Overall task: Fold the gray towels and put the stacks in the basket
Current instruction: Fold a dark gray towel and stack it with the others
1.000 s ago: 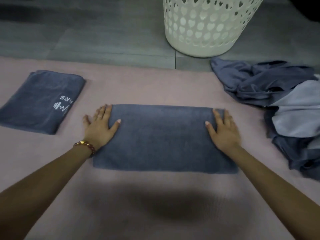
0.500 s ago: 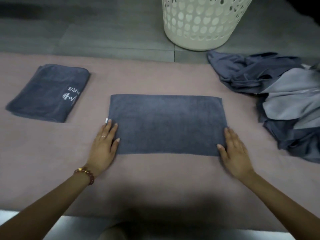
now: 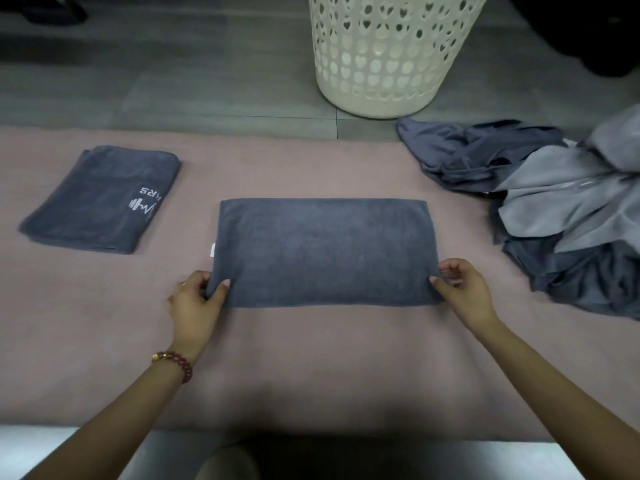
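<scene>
A pink mat [image 3: 311, 358] covers the floor, with the towel [image 3: 322, 251] flat at its middle. My left hand [image 3: 194, 306] pinches the near left corner and my right hand [image 3: 464, 292] the near right, fingers curled. The basket [image 3: 381, 64] stands beyond the mat.

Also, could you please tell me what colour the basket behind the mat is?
Cream-white basket with heart-shaped cutouts, seen in the head view.

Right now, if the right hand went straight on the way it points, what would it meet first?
The towel whose corner the right hand pinches; beyond it mat, then probably the basket.
</scene>
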